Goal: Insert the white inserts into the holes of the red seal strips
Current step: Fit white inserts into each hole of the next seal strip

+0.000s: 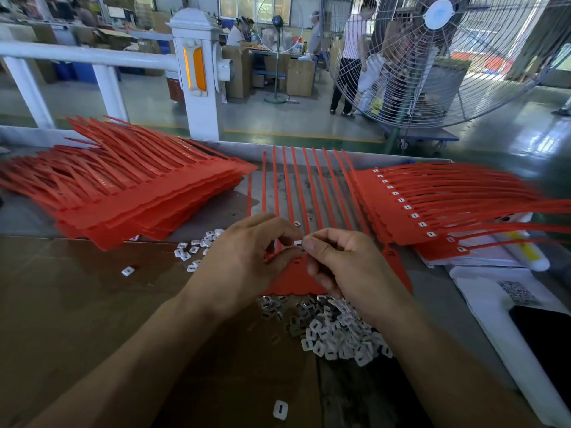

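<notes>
Hemmed in left by a red strip stack, right by a filled strip stack; loose white inserts heaped near; bare cardboard open at lower left.

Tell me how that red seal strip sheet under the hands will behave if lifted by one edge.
Probably floppy: the red seal strip sheet is thin, and its long tails would likely droop. It looks light, since neighbouring stacks fan loosely.

hands: 2 | red strip stacks: 2 | insert heap: 1 | fan: 1
</notes>
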Demonstrator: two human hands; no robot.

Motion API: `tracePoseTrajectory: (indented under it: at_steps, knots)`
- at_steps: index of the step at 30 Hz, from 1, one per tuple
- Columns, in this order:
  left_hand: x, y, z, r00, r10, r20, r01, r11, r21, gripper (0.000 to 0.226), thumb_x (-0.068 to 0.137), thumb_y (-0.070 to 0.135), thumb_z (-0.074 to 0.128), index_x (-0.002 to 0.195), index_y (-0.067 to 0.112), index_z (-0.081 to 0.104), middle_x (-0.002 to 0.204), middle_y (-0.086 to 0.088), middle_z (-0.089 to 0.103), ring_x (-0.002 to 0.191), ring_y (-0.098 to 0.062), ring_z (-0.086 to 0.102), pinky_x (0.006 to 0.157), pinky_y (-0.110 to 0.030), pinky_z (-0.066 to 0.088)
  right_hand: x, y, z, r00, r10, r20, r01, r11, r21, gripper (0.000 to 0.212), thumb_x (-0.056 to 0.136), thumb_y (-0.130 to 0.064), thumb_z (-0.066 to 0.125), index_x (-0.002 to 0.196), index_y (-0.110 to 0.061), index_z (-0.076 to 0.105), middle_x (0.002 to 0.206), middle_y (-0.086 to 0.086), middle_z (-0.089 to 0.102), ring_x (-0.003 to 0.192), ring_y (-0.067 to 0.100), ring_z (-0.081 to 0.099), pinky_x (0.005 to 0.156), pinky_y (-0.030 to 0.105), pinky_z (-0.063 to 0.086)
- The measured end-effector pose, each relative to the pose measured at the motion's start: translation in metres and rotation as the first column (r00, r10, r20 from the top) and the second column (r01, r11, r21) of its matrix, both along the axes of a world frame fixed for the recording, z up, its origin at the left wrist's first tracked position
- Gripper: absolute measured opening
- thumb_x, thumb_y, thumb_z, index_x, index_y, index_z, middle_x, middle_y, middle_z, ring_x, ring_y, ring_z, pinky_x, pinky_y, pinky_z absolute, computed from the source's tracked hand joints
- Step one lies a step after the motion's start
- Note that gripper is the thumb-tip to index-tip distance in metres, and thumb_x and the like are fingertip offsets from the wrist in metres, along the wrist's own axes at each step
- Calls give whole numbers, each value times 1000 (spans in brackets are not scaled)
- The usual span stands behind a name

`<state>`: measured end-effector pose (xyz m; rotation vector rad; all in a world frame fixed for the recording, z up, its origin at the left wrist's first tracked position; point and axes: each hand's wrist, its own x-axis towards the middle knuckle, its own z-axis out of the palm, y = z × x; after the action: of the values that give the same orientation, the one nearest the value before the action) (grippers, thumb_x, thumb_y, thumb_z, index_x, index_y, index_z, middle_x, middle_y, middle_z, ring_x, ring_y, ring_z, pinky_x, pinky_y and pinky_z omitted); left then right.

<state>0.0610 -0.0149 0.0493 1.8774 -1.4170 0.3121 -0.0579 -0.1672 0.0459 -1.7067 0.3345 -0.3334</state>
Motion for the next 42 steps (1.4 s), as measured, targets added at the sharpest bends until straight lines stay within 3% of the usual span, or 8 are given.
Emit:
tracePoseTrajectory:
  at_steps: [2,5,7,10,14,36,42]
  knots:
    - [5,1,1,999,34,1,-34,999,-6,14,91,32,70,100,22,72,89,14,62,79,-8,57,71,-25,48,0,0,-1,999,-35,13,35,999,1,17,102,-29,63,94,-26,78,68,1,65,47,9,45,42,21,35]
    - [18,4,-1,984,178,-23,-176,982,65,9,89,33,73,97,27,73,92,14,63,88,-8,57,82,-38,48,0,-3,-2,993,-120,11,121,992,-26,21,103,-28,61,93,-27,79,68,-4,64,50,6,47,44,17,37]
    - [25,8,-3,960,278,-42,-267,949,170,9,89,36,73,97,32,73,97,15,62,98,-11,55,91,-43,45,1,-5,-3,989,-147,-32,146,988,-49,21,104,-26,57,100,-30,77,70,-8,64,53,5,48,47,19,39]
    - [31,11,-6,939,339,-51,-310,903,298,10,89,43,72,98,38,72,99,18,57,104,-10,50,95,-38,38,2,-8,-5,980,-177,-89,170,982,-86,26,105,-16,52,116,-30,72,73,-10,69,56,3,53,50,20,42]
    - [33,10,-9,930,367,-16,-335,867,369,12,88,46,70,99,42,72,99,19,54,105,-7,45,89,-33,27,1,-8,-6,980,-181,-85,169,976,-140,27,105,-17,53,122,-30,70,80,-10,74,59,1,58,53,15,44]
    - [30,7,-13,927,366,82,-369,855,365,14,92,37,69,101,46,74,109,20,65,113,-11,48,90,-34,26,0,-6,-8,983,-172,-70,154,965,-211,29,104,-18,52,120,-38,67,91,-11,76,65,3,65,57,17,48]
    - [33,6,-11,931,363,44,-342,822,455,24,92,31,69,107,50,73,115,21,62,118,-10,43,86,-30,19,2,-3,-4,987,-156,-28,152,982,-115,20,103,-9,56,112,-25,64,92,-3,78,64,16,72,51,22,50]
